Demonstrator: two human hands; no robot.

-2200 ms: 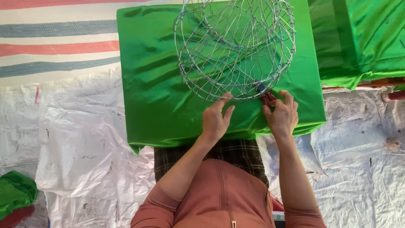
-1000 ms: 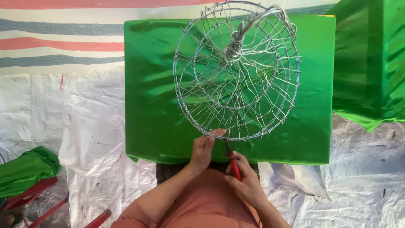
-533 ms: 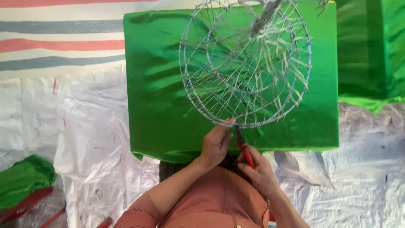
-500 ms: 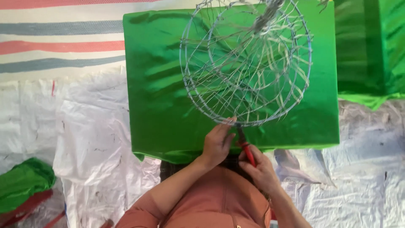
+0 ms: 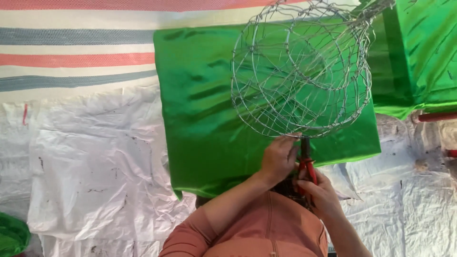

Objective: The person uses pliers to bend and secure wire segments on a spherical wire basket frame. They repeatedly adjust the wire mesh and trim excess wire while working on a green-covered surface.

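Observation:
A round wire frame [image 5: 302,71], built like a cage from thin silver wire, rests above a shiny green cloth [image 5: 200,119] spread over my lap. My left hand [image 5: 278,157] pinches the frame's near rim with its fingers. My right hand [image 5: 321,195] grips red-handled pliers [image 5: 305,164], whose dark jaws point up and touch the same rim right beside my left fingers. Both forearms come up from the bottom in salmon sleeves.
White crumpled plastic sheeting [image 5: 95,162] covers the floor at left and right. A striped mat [image 5: 71,47] lies at the far left. More green cloth [image 5: 419,52] is heaped at the upper right, and a small green bundle [image 5: 12,235] sits at the bottom left.
The wire frame has tilted and turned slightly, and the view has shifted. My hands stay at the near rim with the pliers held against it.

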